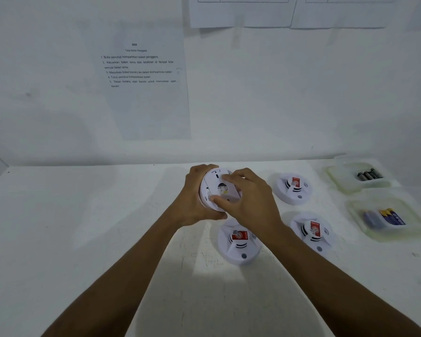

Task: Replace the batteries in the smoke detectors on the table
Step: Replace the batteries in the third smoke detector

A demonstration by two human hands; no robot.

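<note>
A white round smoke detector (pixel 218 184) is held above the table with its back side facing me. My left hand (pixel 192 198) grips its left rim from behind. My right hand (pixel 247 198) curls over its back plate, thumb at the lower edge and fingers on top. Three more detectors with red stickers lie face up on the white table (pixel 83 227): one just below my hands (pixel 238 242), one at the right back (pixel 293 188), one at the right front (pixel 312 232).
At the far right stand two clear trays: the rear tray (pixel 336 181) holds several dark batteries (pixel 370 175), the front tray (pixel 365 229) holds blue and yellow batteries (pixel 384 217). An instruction sheet (pixel 144 76) hangs on the wall behind.
</note>
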